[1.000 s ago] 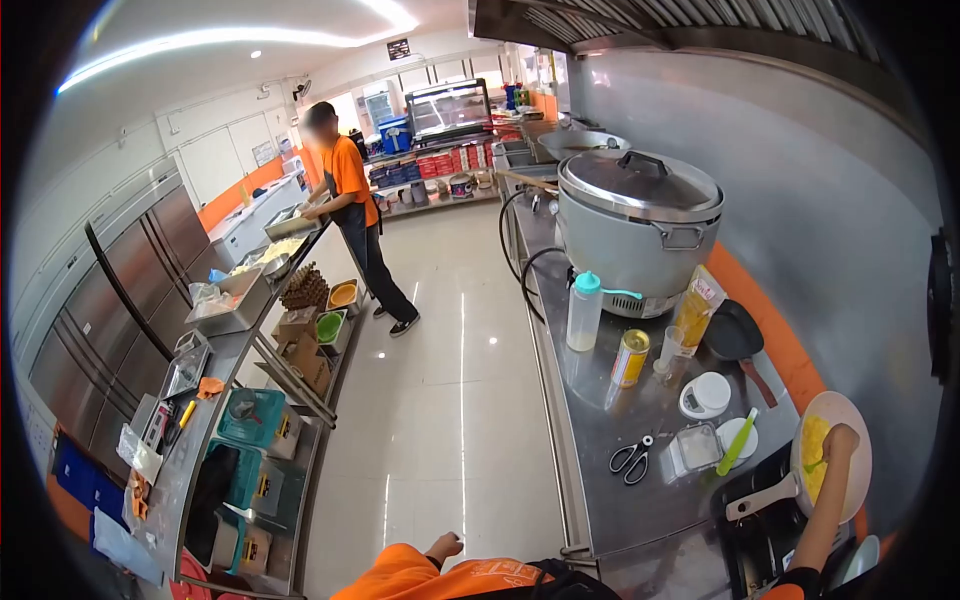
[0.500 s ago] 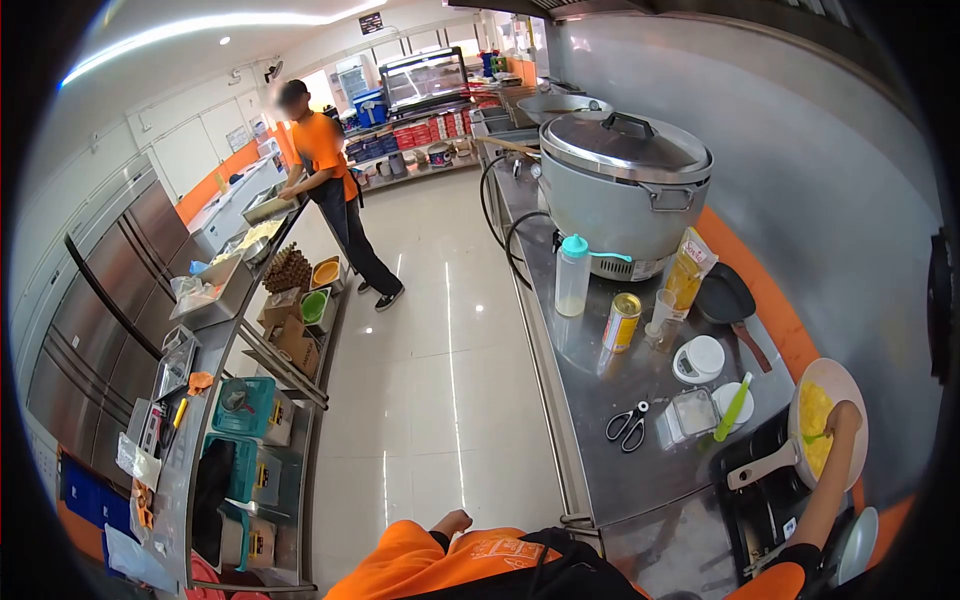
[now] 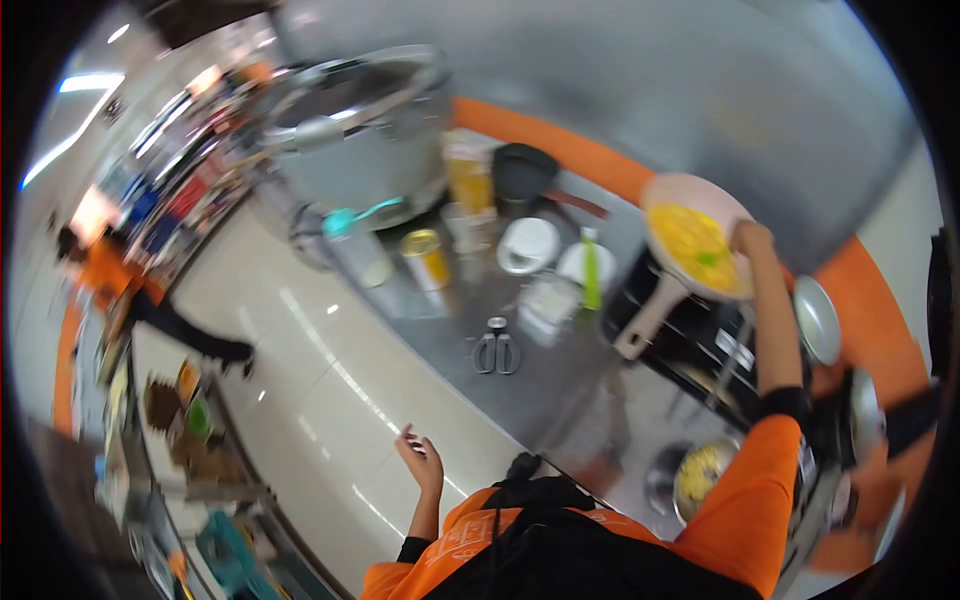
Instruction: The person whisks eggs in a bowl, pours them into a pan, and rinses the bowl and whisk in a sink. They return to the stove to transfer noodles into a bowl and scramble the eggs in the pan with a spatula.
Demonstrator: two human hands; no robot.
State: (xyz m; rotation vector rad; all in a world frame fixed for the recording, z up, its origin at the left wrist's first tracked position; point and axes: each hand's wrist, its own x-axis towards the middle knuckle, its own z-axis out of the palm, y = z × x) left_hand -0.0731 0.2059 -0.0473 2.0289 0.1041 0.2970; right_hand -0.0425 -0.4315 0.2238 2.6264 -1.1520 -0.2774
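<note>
My right hand (image 3: pixel 752 240) is closed at the right rim of a light-coloured pan (image 3: pixel 655 315), which stands on a black stove (image 3: pixel 690 355). Yellow food (image 3: pixel 685 235) lies in the pan, and the green end of a utensil (image 3: pixel 708 258) shows in it; its handle is mostly hidden by my hand. My left hand (image 3: pixel 420 458) is held out over the floor near the counter's front edge, its fingers apart and slightly curled, touching nothing. Scissors (image 3: pixel 496 350) lie on the counter beyond it. The picture is blurred by motion.
A large lidded cooker (image 3: pixel 365 150), a bottle with a turquoise cap (image 3: pixel 362 255), a yellow can (image 3: pixel 427 260) and a white scale (image 3: pixel 528 246) stand on the counter. A bowl of yellow pieces (image 3: pixel 700 480) is nearer me. Another person (image 3: pixel 110 270) stands far left.
The view has swung to the right, so the counter and pan appear further left. My left hand has risen from my body and opened out. My right hand remains at the pan.
</note>
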